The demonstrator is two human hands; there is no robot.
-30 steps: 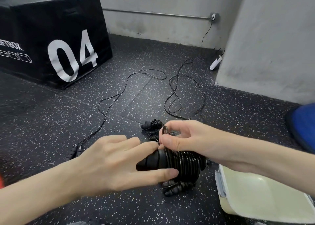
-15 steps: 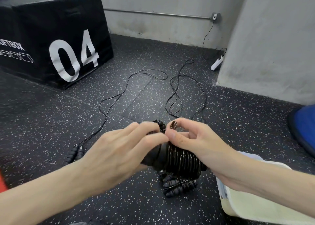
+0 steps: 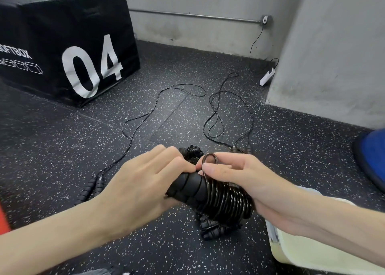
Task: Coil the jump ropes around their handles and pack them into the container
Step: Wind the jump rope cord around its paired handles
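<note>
Two hands hold one jump rope (image 3: 220, 197) above the floor (image 3: 62, 149). Left hand (image 3: 143, 183) curls its fingers round the black handle end. Right hand (image 3: 245, 181) grips the coiled part and pinches a small loop of rope at the top. More coiled ropes (image 3: 212, 229) lie on the floor just under the hands. Loose ropes (image 3: 166, 99) spread over the middle of the floor, with bare floor on both sides. A pale box (image 3: 312, 251) sits at the right, near the bottom edge; what is inside cannot be seen. A big black block (image 3: 68, 43) stands far left
</note>
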